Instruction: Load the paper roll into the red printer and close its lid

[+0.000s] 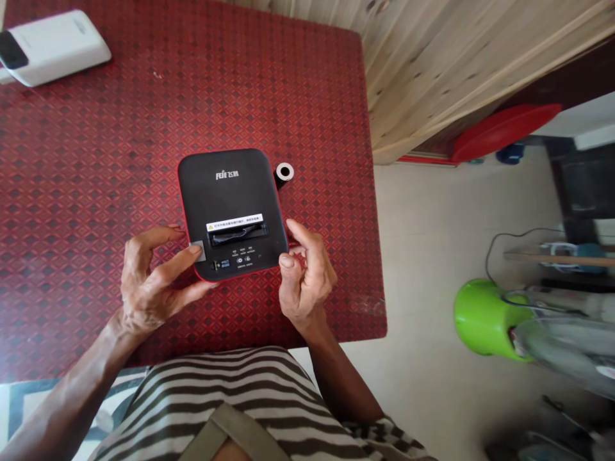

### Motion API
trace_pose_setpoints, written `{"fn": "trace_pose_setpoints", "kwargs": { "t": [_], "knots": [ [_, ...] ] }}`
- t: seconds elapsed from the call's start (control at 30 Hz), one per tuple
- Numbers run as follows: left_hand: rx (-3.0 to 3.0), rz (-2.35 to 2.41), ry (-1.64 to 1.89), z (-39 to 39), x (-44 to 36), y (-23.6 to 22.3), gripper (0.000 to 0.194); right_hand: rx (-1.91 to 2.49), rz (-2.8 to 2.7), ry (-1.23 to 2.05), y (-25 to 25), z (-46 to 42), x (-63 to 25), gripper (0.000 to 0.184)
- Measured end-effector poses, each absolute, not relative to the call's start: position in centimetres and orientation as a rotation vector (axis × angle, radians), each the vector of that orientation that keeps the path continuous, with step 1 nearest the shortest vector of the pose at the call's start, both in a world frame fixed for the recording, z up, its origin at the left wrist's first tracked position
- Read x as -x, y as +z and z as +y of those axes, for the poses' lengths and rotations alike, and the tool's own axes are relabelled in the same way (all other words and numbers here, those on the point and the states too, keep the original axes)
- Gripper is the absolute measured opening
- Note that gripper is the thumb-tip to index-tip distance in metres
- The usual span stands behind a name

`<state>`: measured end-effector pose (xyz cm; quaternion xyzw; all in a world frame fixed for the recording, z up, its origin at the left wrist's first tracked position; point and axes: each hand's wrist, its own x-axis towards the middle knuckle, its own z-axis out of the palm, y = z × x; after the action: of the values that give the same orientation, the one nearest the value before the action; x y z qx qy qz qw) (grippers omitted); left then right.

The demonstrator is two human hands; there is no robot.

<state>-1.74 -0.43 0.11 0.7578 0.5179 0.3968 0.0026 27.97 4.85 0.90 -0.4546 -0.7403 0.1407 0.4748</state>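
A flat black device with a red rim (228, 198), perhaps a small printer, lies on the red patterned table (312, 96). It has white lettering, a warning strip, a dark slot and small buttons. My left hand (148, 275) grips its near left corner: the index fingertip presses a small grey square (197, 251) there, and the thumb lies along the front edge. My right hand (307, 275) is at the near right corner, thumb and index finger apart, their tips at the device's side. Close to the right edge is a small roll (285, 172) with a white ring end.
A white device with a dark end panel (62, 48) lies at the table's far left. Past the table's right edge is a pale floor (418, 256) with a green bucket (480, 317) and a thin dark cable. Wooden panelling (432, 57) borders the far side.
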Motion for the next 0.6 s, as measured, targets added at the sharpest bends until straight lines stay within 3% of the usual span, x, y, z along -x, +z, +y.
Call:
{"fn": "trace_pose_setpoints", "kwargs": {
  "t": [0.1, 0.23, 0.43, 0.6],
  "knots": [
    [-2.349, 1.616, 1.212, -0.3, 1.9, -0.1, 0.045, 1.131, -1.811, 0.339, 0.8, 4.7, -27.9, 0.05],
    [-2.358, 1.595, 1.284, -0.4, 1.6, -0.8, 0.055, 1.136, -1.823, 0.316, 1.0, 4.8, -27.9, 0.049],
    [-2.406, 1.597, 1.373, -0.6, 1.0, -1.3, 0.079, 0.997, -1.857, 0.156, 4.3, 8.5, -28.4, 0.024],
    [-2.421, 1.61, 1.329, -0.8, 1.0, -1.3, 0.08, 0.897, -2.41, 0.222, 8.4, 13.6, -25.4, 0.024]
  ]
}}
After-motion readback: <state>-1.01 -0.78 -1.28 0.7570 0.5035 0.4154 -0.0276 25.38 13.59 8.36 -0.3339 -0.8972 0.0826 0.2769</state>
